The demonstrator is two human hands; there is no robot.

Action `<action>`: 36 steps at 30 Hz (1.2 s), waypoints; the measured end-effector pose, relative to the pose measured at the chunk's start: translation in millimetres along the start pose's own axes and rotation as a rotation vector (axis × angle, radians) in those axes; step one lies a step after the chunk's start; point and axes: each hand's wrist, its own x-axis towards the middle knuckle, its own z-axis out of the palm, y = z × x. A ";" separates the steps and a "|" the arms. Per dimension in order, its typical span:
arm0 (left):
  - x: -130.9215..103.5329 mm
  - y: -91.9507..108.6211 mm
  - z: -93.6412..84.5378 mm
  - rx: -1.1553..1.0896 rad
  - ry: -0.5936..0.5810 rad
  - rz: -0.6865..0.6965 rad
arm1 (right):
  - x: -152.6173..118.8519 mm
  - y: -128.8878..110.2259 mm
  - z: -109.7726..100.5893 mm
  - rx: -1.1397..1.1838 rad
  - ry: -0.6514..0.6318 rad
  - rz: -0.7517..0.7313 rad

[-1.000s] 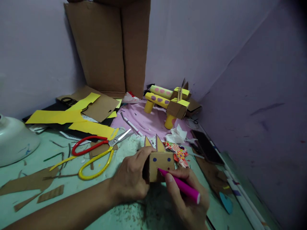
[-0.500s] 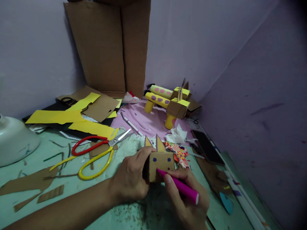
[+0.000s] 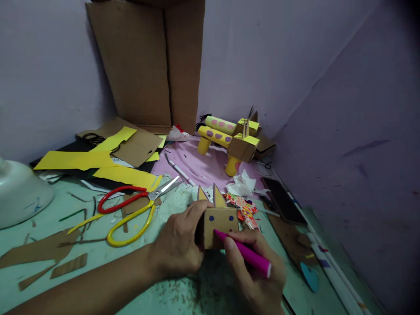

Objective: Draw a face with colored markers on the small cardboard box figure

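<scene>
Scissors (image 3: 130, 211) left of box (image 3: 220, 239)

From my distant seat I'm getting magenta on the marker (image 3: 251, 254), then brown on the small box (image 3: 211, 243), its front dotted with 2 dark blue spots. Its 2 pointed ears (image 3: 219, 197) show tan with purple edging. Over to the scissors (image 3: 154, 197): 1 red loop, 1 yellow, silvery blades! Purple spots run along the yellow tube (image 3: 213, 134), pink spots along the yellow-green tube (image 3: 220, 124). I've pale green across the tabletop (image 3: 131, 286), lilac on the wall (image 3: 249, 52).
</scene>
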 end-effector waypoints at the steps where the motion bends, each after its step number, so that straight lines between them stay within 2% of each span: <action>1: 0.0 0.1 0.0 -0.001 0.003 0.001 | -0.2 0.2 -0.2 0.000 -0.001 0.001; 5: -0.1 1.0 0.0 0.008 0.005 -0.002 | -0.4 0.4 -0.3 -0.005 -0.003 0.039; 11: 1.2 0.7 0.8 0.007 -0.002 0.001 | 0.1 -0.3 0.9 0.012 0.018 0.016; 22: -0.9 0.0 0.2 0.023 -0.007 -0.025 | 0.4 -1.0 1.7 0.017 0.032 0.063; 36: 0.4 -1.0 0.9 0.007 0.008 -0.014 | 0.5 -0.8 0.3 0.037 0.010 0.059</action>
